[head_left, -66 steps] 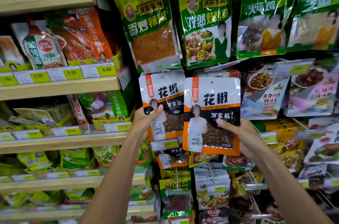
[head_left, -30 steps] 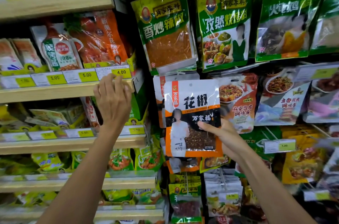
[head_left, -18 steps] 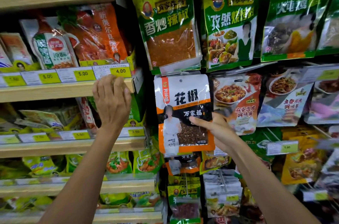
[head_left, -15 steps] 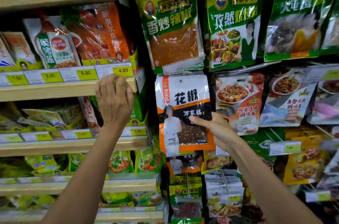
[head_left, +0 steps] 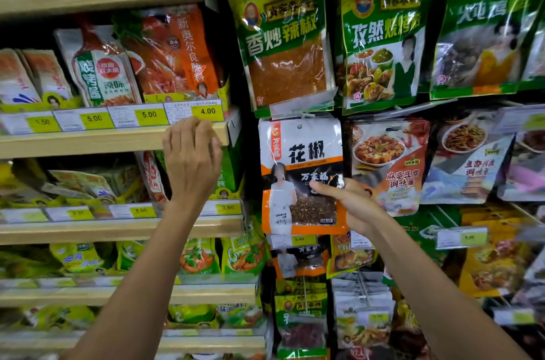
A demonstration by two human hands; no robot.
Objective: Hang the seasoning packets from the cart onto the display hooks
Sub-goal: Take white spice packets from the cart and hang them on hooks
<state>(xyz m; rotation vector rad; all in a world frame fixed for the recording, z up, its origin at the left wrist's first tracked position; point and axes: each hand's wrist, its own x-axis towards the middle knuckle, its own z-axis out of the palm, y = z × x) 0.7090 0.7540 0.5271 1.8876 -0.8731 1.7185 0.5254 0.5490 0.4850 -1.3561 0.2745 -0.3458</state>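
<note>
Left of the peppercorn packet (head_left: 298,159), wooden shelves (head_left: 112,140) carry rows of orange, white and green sachets behind yellow price tags (head_left: 206,111). The left hand (head_left: 191,162) is raised to one shelf at about the height of the packet's top edge and well apart from it. Its back faces the camera, its fingers lie close together and lightly bent, and their tips rest against the shelf's front edge just under the 4.00 tag. It holds nothing.

The peppercorn packet, white above and orange and black below, hangs upright against the display. Its top edge is tucked just beneath the green chilli packet (head_left: 283,44) and the clear tag holder below that. A small round hole (head_left: 299,126) shows near its top, but whether a hook passes through it cannot be told. Directly under it a 6.00 tag (head_left: 295,239) fronts more packets of the same kind.

The right hand (head_left: 354,206) pinches the packet's lower right part: the thumb (head_left: 324,190) lies flat across the front, and the fingers are hidden behind. Just right of the packet, touching its edge, hangs a tofu-sauce packet (head_left: 386,165), partly covered by that hand, with more hanging sachets beyond.
</note>
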